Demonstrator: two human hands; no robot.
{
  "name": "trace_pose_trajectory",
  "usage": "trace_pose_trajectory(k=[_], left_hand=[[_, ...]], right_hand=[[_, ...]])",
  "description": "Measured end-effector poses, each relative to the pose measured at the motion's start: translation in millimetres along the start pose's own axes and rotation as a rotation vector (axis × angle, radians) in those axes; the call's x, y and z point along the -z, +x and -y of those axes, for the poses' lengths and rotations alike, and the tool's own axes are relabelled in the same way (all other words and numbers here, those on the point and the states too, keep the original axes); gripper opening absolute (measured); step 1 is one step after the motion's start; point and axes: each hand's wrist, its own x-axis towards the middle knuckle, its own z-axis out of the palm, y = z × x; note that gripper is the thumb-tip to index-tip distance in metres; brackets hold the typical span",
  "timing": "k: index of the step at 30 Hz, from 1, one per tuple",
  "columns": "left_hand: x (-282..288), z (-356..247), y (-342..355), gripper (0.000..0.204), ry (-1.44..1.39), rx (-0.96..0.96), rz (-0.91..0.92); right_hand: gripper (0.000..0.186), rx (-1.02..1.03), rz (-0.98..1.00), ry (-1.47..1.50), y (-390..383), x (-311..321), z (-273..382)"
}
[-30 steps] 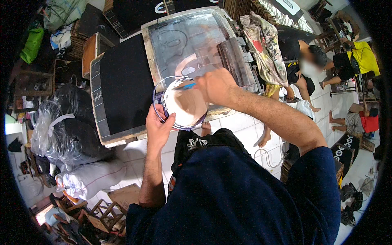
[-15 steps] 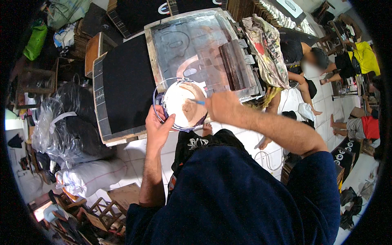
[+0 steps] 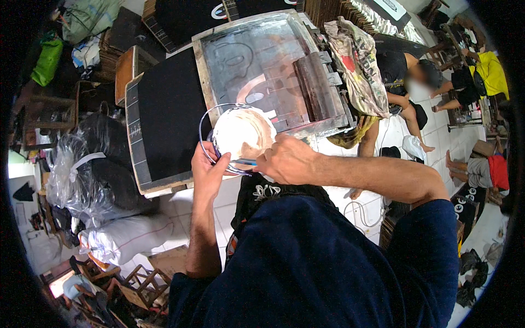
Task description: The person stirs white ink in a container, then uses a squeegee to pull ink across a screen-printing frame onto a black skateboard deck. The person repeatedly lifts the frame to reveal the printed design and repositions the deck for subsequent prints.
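Note:
A round bucket [image 3: 215, 130] holds thick cream-white paste [image 3: 240, 128], in front of me at the near edge of the worktable. My left hand [image 3: 206, 174] grips the bucket's left side, thumb at the rim, beside the raised wire handle [image 3: 201, 121]. In my closed right hand [image 3: 290, 159] is a thin blue-handled tool [image 3: 249, 162], lying across the near part of the bucket's mouth. Its working end is hard to make out against the paste. Just beyond the bucket lies a framed printing screen [image 3: 199, 63] with a dark bar [image 3: 313, 87] on its right side.
A black board [image 3: 167, 115] lies left of the screen. A stained cloth [image 3: 358, 65] hangs at its right. Plastic-wrapped bundles [image 3: 93, 169] and a white sack [image 3: 128, 238] stand at left. Other people [image 3: 402, 82] sit on the right, by a white bag [image 3: 414, 147].
My right hand has swung nearer to me and slightly left, carrying the blue-handled tool from mid-bucket to the near rim. My left hand keeps hold of the bucket.

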Motion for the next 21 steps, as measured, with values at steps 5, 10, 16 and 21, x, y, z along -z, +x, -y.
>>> trace_pose_trajectory(k=[5, 10, 16, 21], left_hand=[[-2, -5, -3, 0.025, -0.049, 0.025, -0.012], [-8, -4, -3, 0.027, 0.074, -0.099, 0.018], [-18, -7, -3, 0.026, 0.115, -0.102, 0.011], [-15, -11, 3, 0.024, 0.139, -0.101, 0.029]], right_hand=[[0.019, -0.127, -0.27, -0.152, 10, 2, -55], [0.027, -0.471, 0.24, 0.075, 12, -5, -23], [0.041, -0.538, -0.121, 0.459, 17, 7, -21], [0.036, -0.582, 0.127, 0.065, 17, 25, -31]])
